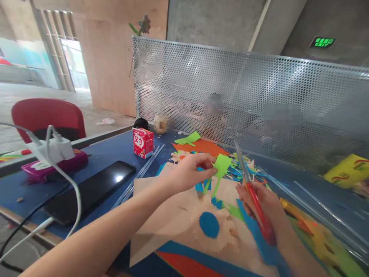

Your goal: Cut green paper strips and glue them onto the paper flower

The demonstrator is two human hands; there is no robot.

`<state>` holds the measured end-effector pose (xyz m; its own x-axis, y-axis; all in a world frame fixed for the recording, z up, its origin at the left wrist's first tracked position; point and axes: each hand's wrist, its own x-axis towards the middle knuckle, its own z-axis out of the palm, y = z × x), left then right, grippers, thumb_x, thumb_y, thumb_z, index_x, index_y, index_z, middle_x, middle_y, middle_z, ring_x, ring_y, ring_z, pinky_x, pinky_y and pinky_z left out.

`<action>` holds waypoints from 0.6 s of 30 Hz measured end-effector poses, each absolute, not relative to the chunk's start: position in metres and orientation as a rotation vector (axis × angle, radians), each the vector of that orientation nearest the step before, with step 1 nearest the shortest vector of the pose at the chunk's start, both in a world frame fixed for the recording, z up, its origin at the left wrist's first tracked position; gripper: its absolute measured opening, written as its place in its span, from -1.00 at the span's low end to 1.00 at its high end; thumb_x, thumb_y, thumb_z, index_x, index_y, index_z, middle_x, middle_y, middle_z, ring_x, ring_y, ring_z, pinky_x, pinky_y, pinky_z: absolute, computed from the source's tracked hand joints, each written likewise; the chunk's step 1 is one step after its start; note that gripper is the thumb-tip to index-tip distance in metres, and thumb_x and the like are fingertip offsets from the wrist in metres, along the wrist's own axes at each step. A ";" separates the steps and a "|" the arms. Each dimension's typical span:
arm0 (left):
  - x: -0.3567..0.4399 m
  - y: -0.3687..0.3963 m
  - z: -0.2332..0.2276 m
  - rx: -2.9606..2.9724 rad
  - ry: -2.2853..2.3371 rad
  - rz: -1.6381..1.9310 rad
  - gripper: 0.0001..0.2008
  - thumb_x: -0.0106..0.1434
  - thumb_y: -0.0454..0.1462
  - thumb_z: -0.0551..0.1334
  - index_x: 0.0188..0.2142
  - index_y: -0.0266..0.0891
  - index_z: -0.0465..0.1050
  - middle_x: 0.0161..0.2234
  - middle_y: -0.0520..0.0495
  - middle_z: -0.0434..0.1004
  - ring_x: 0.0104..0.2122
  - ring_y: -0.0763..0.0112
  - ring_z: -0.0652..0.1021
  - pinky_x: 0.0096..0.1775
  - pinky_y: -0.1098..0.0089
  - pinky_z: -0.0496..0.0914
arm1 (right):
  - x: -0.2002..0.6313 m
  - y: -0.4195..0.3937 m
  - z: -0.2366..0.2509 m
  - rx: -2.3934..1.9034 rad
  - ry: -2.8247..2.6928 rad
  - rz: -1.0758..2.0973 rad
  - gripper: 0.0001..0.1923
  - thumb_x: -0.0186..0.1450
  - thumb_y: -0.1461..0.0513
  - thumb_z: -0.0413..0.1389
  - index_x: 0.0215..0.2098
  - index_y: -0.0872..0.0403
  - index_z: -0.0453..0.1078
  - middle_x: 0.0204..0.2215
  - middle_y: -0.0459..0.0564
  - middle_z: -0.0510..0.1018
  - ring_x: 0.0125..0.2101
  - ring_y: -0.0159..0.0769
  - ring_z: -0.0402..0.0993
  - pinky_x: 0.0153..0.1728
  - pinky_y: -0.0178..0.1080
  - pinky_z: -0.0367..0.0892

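Pinched between the thumb and fingers of my left hand (pixel 190 171) is a bright green paper piece (pixel 222 164) with thin strips hanging below it. My right hand (pixel 259 204) is wrapped around red-handled scissors (pixel 261 215), whose blades point up and away, right of the green paper and apart from it. Below both hands lies a beige paper flower (pixel 215 227) with a blue jagged-edged paper circle (pixel 209 224) in its middle. It rests on a beige paper sheet (pixel 155 207). Blue paper (pixel 253 231) lies partly under my right hand.
A perforated metal screen (pixel 184 77) stands along the table's back. To the left are a red box (pixel 143 142), a black phone (pixel 95 188), a charger with cables (pixel 54 148) and clear rods (pixel 144 169). Paper scraps (pixel 245 161) and an orange sheet (pixel 201 147) lie beyond my hands.
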<state>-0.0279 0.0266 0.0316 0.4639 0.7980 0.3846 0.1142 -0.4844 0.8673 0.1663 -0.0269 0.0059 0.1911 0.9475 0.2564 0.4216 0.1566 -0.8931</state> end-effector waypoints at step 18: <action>-0.021 0.017 0.026 1.959 0.681 0.790 -0.88 0.09 -0.26 0.24 -0.41 -0.31 0.41 -0.51 0.01 0.42 -0.50 0.53 0.41 -0.52 0.53 0.24 | 0.149 -0.037 0.010 -1.424 -1.379 0.567 -0.75 -0.03 0.09 0.16 -0.57 0.05 0.21 -0.78 -0.22 0.25 -0.76 -0.47 0.10 -0.73 -0.38 0.09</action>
<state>-0.0210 0.0166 0.0259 0.6455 0.7183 0.2596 0.1507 -0.4529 0.8787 0.1492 -0.0369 0.0102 0.2306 0.9222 0.3103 0.4369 0.1868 -0.8799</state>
